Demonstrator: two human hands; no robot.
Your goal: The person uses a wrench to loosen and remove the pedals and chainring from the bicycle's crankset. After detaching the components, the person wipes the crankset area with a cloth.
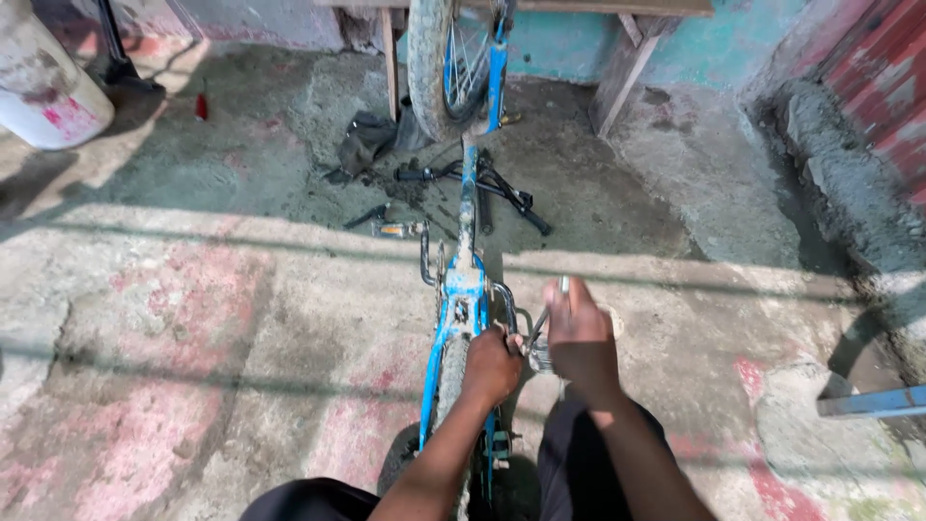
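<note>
Hands both busy: left hand point(490, 367) grips one blue bike frame point(463, 289), right hand point(579, 338) pinches one metal tool point(552, 314); white bucket point(43, 82), contents hidden.

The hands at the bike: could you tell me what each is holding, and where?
Right hand grips a metal tool by its upper shaft; left hand clasps the blue bicycle frame near the rear wheel.

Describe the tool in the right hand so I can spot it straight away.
Find the blue bicycle frame standing upside down mid-picture. Just right of it, the right hand grips a slim metal tool beside the left hand. Unlike the dark parts lying on the ground beyond, it is shiny and held upright.
</note>
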